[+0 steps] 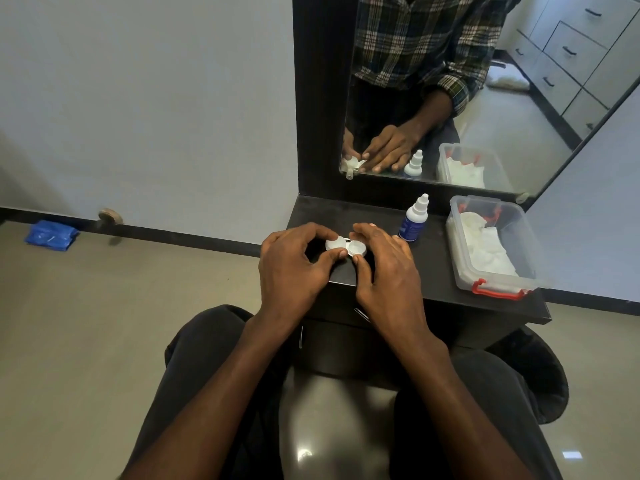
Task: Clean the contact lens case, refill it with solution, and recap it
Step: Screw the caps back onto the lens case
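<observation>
A white contact lens case [346, 247] with two round caps lies on the dark dresser top [429, 271], near its left front corner. My left hand [294, 268] grips the case's left cap between thumb and fingers. The right cap is pinched by my right hand [384, 268], thumb in front and fingers behind. A small white solution bottle [414, 220] with a blue label and a pointed cap stands upright just right of my right hand, apart from it.
A clear plastic box [523, 237] with red latches holds white tissues at the right of the dresser top. A mirror [467, 98] in a dark frame rises behind. A blue packet [52, 235] lies on the floor at the left wall.
</observation>
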